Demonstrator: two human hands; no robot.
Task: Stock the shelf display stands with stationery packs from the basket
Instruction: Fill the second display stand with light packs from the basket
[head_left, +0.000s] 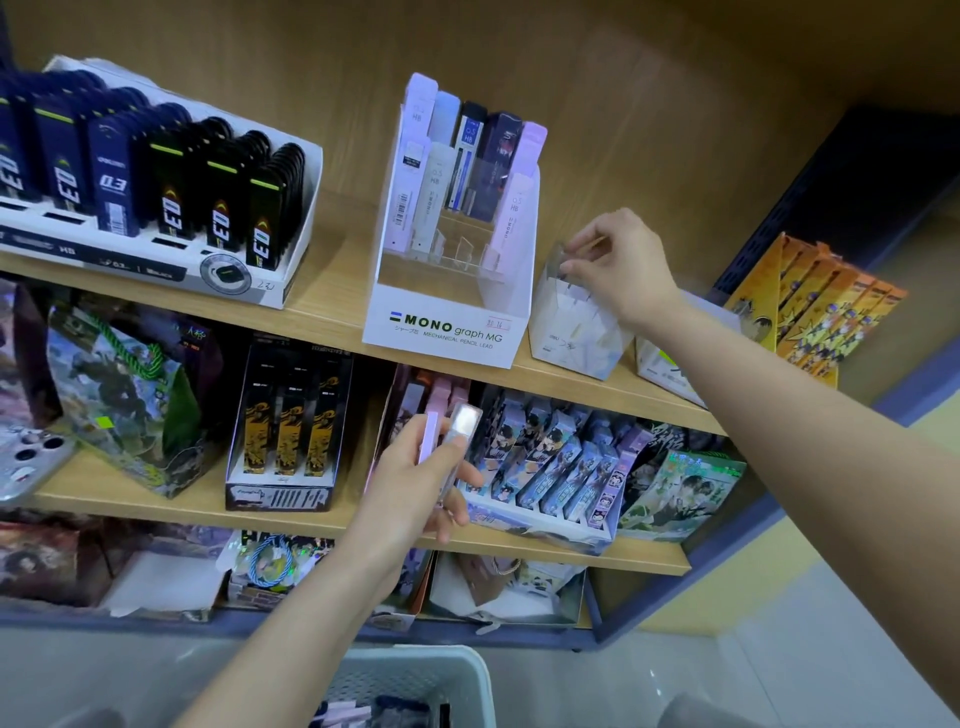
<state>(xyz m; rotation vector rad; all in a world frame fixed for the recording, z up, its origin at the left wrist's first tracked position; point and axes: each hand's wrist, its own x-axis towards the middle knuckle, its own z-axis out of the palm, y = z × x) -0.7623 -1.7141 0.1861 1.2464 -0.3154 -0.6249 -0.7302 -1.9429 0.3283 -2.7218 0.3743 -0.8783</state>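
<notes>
The left hand (415, 483), arm stretched up from below, grips two slim, flat packs (457, 431), one pale pink and one clear and glossy, held upright below the white cardboard MONO stand (447, 332). The right hand (618, 260), wrist bent down, pinches the clear plastic top of a small stand (571, 332) of pale card, just right of the MONO stand on the same wooden shelf (332, 306). A white perforated plastic basket (415, 670) sits well below the MONO stand.
</notes>
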